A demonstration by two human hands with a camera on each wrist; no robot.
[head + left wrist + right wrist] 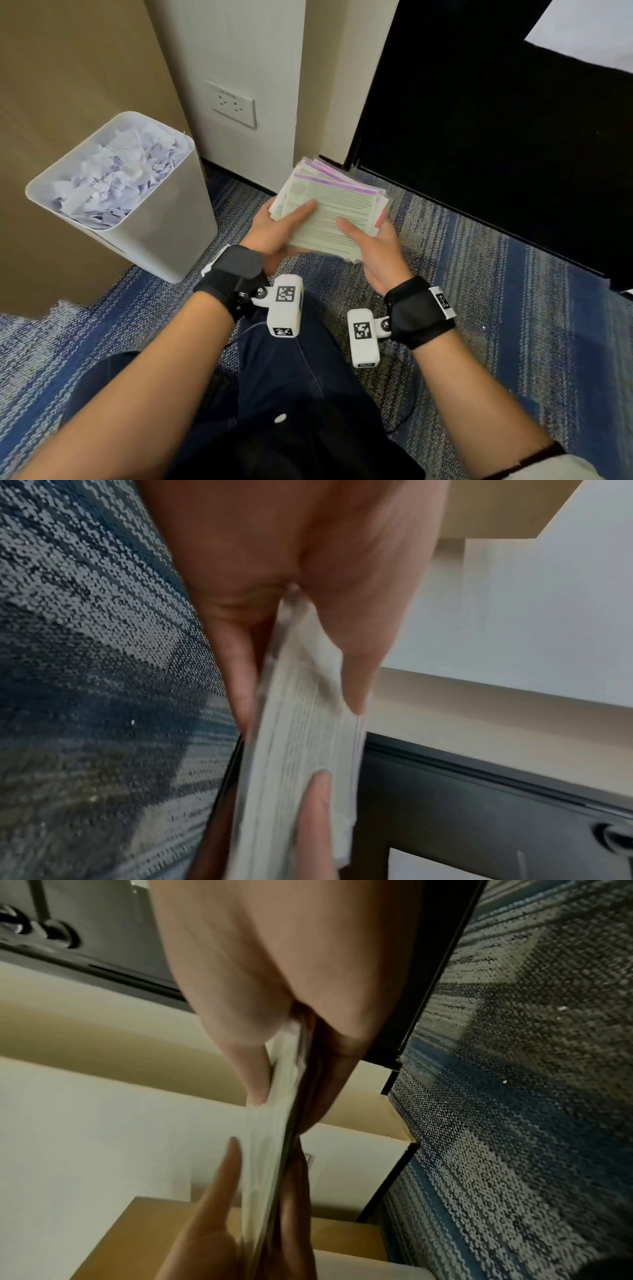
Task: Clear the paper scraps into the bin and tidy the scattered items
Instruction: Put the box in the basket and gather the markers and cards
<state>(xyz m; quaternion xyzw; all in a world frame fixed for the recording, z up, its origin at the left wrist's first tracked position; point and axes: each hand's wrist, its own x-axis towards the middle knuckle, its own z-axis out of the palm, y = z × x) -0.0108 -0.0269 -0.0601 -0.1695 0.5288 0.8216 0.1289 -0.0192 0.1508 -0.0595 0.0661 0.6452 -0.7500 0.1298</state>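
Note:
Both hands hold one uneven stack of printed cards (334, 205), pale green with purple bands, above the carpet in the head view. My left hand (279, 228) grips the stack's left side, thumb on top and fingers underneath. My right hand (371, 245) grips the right side the same way. The left wrist view shows the stack (308, 739) edge-on, pinched between thumb and fingers; the right wrist view shows the stack (274, 1123) edge-on too. A white bin (171, 233) stands to the left, filled to the rim with white paper scraps (113, 178).
A brown cardboard box (51, 85) stands behind the bin. A white wall with a socket plate (234, 108) is straight ahead, and a black cabinet (479, 120) is at the right. Blue and grey carpet (496, 291) covers the floor. My knee in dark trousers (291, 377) is below the hands.

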